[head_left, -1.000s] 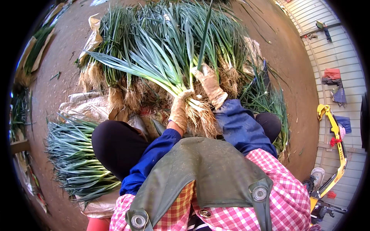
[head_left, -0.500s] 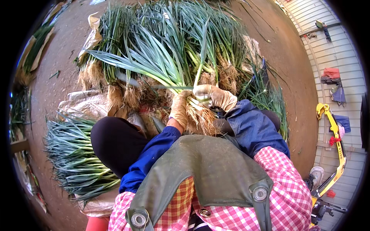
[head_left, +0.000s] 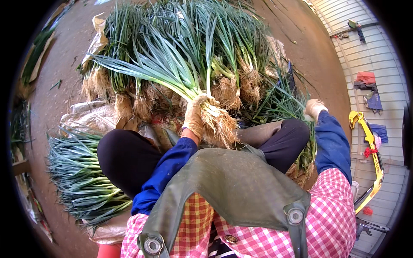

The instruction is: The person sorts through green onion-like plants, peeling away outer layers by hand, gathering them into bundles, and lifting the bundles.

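Note:
In a work glove, my left hand is closed round a bunch of leeks just above its pale, shaggy roots. The green leaves fan out away from me and to the left. My right hand, gloved as well, is out to the right beyond my knee, over a pile of loose green leaves. Its fingers are blurred, so whether anything is in them does not show. Straight ahead lies a large heap of rooted leeks, roots toward me.
A stack of leeks lies on sacking at my left. My bent knees flank the apron. A crumpled sack is beyond the left knee. Along the right, a yellow toy excavator arm stands by a ribbed pale wall.
My right hand has left the bunch and swung out to the right over the loose leaves. The left hand still grips the leeks, whose roots now show more fully.

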Demonstrator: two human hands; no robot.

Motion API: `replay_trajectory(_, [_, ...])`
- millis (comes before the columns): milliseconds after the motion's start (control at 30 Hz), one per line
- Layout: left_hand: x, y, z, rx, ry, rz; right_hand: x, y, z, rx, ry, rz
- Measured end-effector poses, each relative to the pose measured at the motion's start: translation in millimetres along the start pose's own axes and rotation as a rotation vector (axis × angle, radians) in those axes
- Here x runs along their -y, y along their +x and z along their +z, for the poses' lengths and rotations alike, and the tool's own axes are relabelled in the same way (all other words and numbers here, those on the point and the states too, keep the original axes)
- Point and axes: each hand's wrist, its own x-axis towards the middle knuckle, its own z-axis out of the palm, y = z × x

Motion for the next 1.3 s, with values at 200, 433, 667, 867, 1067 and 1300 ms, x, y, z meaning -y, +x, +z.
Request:
replay_trajectory(200, [-1,4,-8,0.011,0.057,-0.034,170,-6,-58,-0.031,1.231,-0.639])
replay_trajectory(433, [-3,11,-16,-0.057,0.07,-0.07,292,18,-80,-0.298,0.665,-1.03])
replay_trajectory(667, [-6,1,-16,0.054,-0.011,-0.096,294,-19,-60,-0.438,0.468,-0.933])
replay_trajectory(867, [3,-2,3,0.05,-0.014,-0.087,297,17,-1,-0.244,1.018,-1.057])
replay_trajectory(1067, [-7,1,-1,0.09,-0.088,-0.017,290,26,-37,-0.354,0.412,-0.527])
replay_trajectory(1300, [-9,-3,10,0.051,0.082,-0.106,225,135,-21,-0.301,1.41,-0.175])
